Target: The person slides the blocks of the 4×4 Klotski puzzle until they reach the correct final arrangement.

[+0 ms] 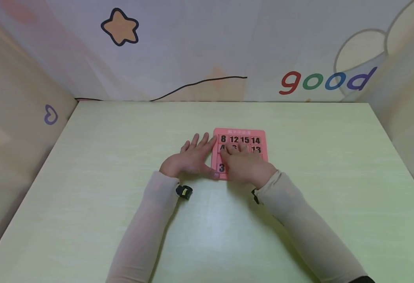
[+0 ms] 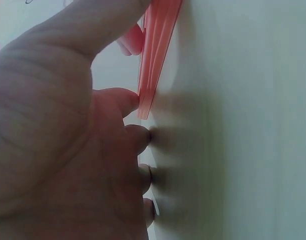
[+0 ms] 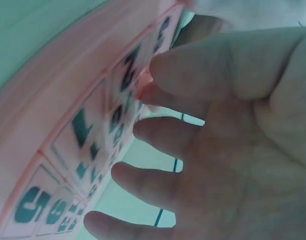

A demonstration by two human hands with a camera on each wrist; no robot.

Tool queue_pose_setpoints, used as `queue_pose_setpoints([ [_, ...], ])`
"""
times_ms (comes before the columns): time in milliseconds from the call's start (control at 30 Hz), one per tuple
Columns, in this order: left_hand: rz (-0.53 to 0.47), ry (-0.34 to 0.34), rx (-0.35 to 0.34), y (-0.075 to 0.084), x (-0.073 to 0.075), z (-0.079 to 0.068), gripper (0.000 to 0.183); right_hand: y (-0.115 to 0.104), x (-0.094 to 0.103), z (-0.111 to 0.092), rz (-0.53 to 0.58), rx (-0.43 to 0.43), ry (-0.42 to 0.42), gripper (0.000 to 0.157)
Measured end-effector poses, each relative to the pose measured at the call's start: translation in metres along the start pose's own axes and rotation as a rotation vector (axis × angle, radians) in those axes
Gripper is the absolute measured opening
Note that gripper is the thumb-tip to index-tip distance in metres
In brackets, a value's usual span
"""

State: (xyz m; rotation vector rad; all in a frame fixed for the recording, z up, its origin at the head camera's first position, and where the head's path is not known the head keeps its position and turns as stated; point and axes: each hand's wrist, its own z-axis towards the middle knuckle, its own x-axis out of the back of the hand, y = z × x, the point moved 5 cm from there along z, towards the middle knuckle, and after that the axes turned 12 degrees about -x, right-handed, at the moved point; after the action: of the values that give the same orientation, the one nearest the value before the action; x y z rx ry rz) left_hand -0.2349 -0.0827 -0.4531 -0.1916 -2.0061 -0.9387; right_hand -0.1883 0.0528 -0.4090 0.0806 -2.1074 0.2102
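A pink sliding number puzzle (image 1: 256, 132) lies flat on the table, with black numerals such as 8, 12, 15 and 14 along its top row. My left hand (image 1: 190, 159) is spread at its left side, the index fingertip against the left edge and the thumb at the lower left corner. In the left wrist view, the puzzle's side wall (image 2: 155, 45) meets that index finger. My right hand (image 1: 247, 165) lies over the tiles and hides many of them. The right wrist view has its fingers extended close above the numbered tiles (image 3: 80, 132); contact is hard to tell.
The pale green table (image 1: 334, 177) reaches to a back wall (image 1: 192, 43) printed with a star and the word "good". Light fabric walls stand at left and right. A dark band with a small black device (image 1: 184, 192) is on the left wrist.
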Motion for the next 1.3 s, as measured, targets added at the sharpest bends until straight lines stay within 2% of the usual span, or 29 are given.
queue_pose_setpoints([
  [167, 0.002, 0.000, 0.001, 0.001, 0.001, 0.000, 0.123, 0.002, 0.000, 0.002, 0.008, -0.007, 0.017, 0.067],
  [400, 0.001, 0.010, 0.000, 0.001, 0.000, -0.001, 0.121, -0.002, -0.003, -0.002, -0.014, 0.041, 0.008, 0.061],
  [567, -0.023, 0.022, -0.016, 0.001, -0.003, -0.002, 0.122, -0.004, -0.013, -0.013, -0.056, 0.081, 0.001, 0.054],
  [867, -0.010, 0.035, -0.004, -0.001, -0.001, -0.003, 0.123, -0.006, -0.032, -0.037, -0.085, 0.118, 0.043, 0.056],
  [1300, -0.008, 0.034, -0.015, 0.002, 0.001, -0.005, 0.121, -0.005, -0.034, -0.041, -0.063, 0.100, 0.063, 0.057],
])
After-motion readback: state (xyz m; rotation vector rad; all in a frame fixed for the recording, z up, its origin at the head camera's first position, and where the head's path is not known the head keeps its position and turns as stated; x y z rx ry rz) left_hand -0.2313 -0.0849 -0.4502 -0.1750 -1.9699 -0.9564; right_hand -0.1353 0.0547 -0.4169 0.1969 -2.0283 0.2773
